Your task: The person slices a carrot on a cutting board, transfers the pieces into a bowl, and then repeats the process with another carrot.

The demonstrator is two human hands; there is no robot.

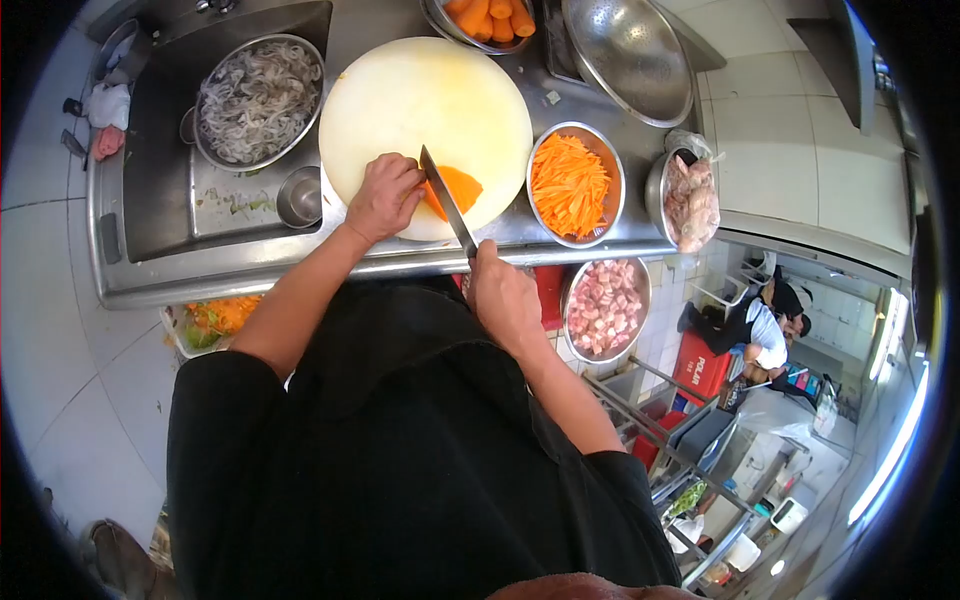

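right hand (505,300): grip clamped round the handle of a long steel kitchen knife (447,200), at the near edge of the tabletop, blade angled up-left onto the board. Just right of it, on a lower level: round steel bowl of pink meat cubes (605,305).

left hand (385,195): grip closed, fingers curled down on a flat orange carrot piece (455,188), knuckles close against the blade side.

The carrot piece lies at the near edge of a round cream cutting board (425,110), with the knife blade across it. The board sits on a stainless steel tabletop (300,265).

Just beside the board on the right: steel bowl of orange carrot strips (570,185). Left of the board: small steel cup (298,197), and beyond it a wide steel bowl of pale shredded strands (258,100).

Far edge: steel bowl of whole peeled carrots (490,20), with a big steel colander (625,55) beside it.
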